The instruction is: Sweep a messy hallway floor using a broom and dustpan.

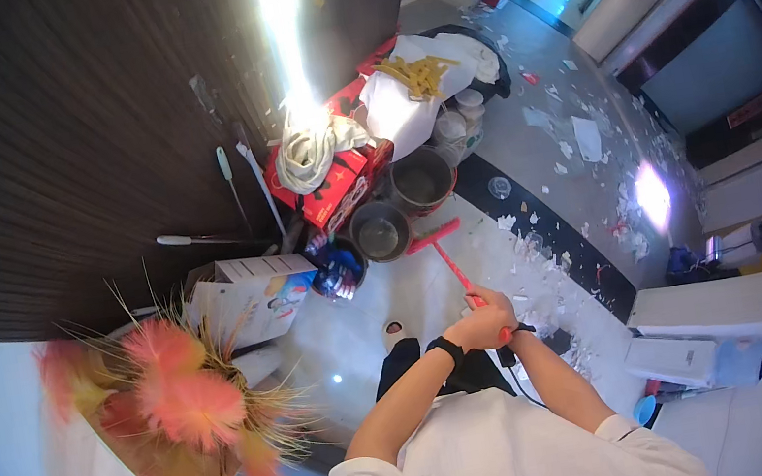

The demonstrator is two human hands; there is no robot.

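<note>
A red-handled brush with a wide head reaches away from me, its head beside two dark round buckets. My left hand, with a black band at the wrist, is closed around the lower part of its handle. My right hand overlaps it and also grips the handle; the exact finger overlap is hard to tell. The nearer bucket and the farther bucket stand against a red cardboard box with a pale cloth on top. Scraps of torn white paper lie on the floor to the right.
A white printed carton and a pink feathery plant stand at left. Long-handled tools lean by the dark panelled wall. Beyond the dark floor strip lies more litter. A white box rests at lower right.
</note>
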